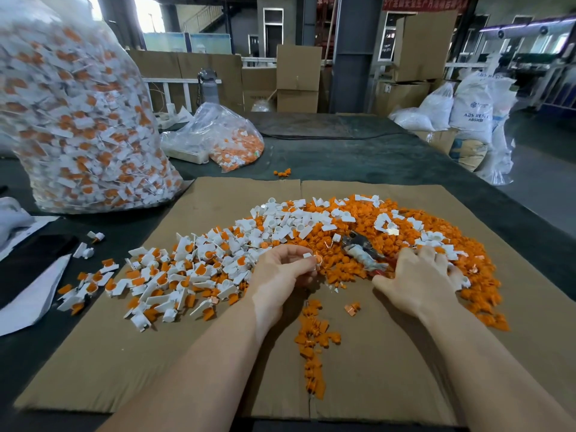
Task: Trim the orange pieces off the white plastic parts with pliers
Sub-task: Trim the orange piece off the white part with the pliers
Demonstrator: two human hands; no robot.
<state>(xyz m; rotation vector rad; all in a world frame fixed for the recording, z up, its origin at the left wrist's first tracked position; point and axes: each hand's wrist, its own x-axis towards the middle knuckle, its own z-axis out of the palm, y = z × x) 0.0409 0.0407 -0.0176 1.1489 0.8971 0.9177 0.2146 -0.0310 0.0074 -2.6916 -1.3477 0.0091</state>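
Big bag [81, 120]: stood at the left, well apart from the work.
Cardboard sheet [193, 353]: covered by untrimmed white plastic parts [174, 275] at left and cut orange pieces [352, 219] at right.
Pliers [363, 251]: laid on the orange heap, beside the right hand.
Left hand [282, 272]: one small white part [308, 256] was pinched in curled fingers.
Right hand [420, 282]: spread flat on the heap, nothing gripped.
Risk: the pinched part could be dropped among loose pieces while the pliers were reached for; trimmed and untrimmed could be mixed.
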